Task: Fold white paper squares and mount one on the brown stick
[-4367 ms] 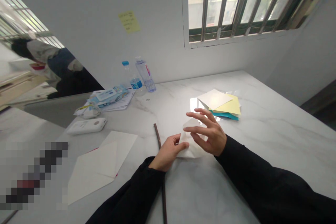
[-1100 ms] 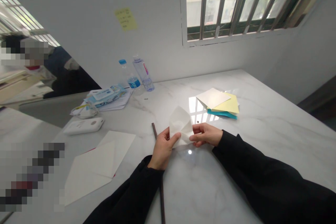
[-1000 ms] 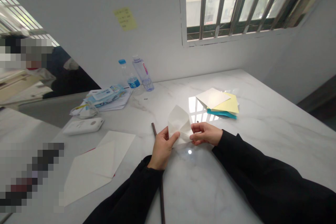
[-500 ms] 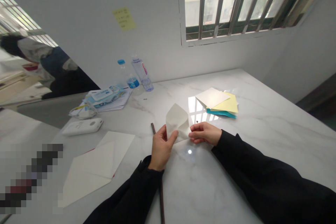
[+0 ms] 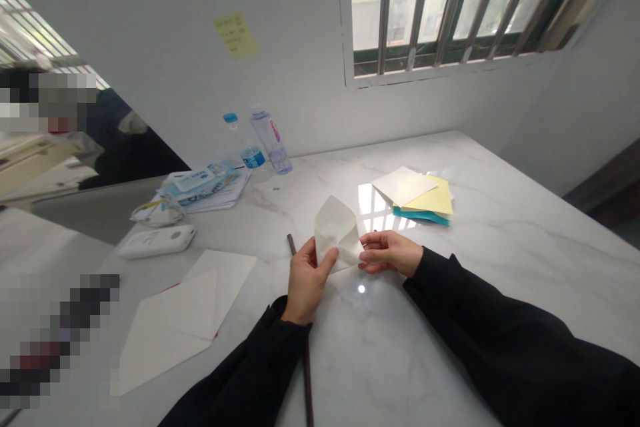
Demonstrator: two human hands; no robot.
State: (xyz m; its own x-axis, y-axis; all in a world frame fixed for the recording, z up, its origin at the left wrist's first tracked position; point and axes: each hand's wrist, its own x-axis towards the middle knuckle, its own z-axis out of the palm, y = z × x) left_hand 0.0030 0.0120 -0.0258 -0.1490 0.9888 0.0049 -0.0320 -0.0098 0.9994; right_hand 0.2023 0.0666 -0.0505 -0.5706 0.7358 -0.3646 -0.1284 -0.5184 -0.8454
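A small cream paper envelope (image 5: 336, 225) is held up just above the marble-patterned table, its pointed flap standing open at the top. My left hand (image 5: 311, 283) grips its lower left side, the thumb pressed on the front and the fingers behind. At the lower right corner, my right hand (image 5: 389, 252) pinches the paper between thumb and fingers. Behind my left wrist, a thin dark strip (image 5: 309, 380) runs along the table, partly covered by my sleeve.
Folded cream papers (image 5: 175, 323) lie to the left, near a white device (image 5: 157, 242). Farther back are a blue packet (image 5: 200, 187) on papers and two plastic bottles (image 5: 270, 140). Coloured sheets (image 5: 430, 197) are stacked at right. A person (image 5: 107, 120) sits beyond the left edge.
Hands and envelope have barely moved; the envelope has tilted slightly and shifted a little left. Everything on the table stays in place.
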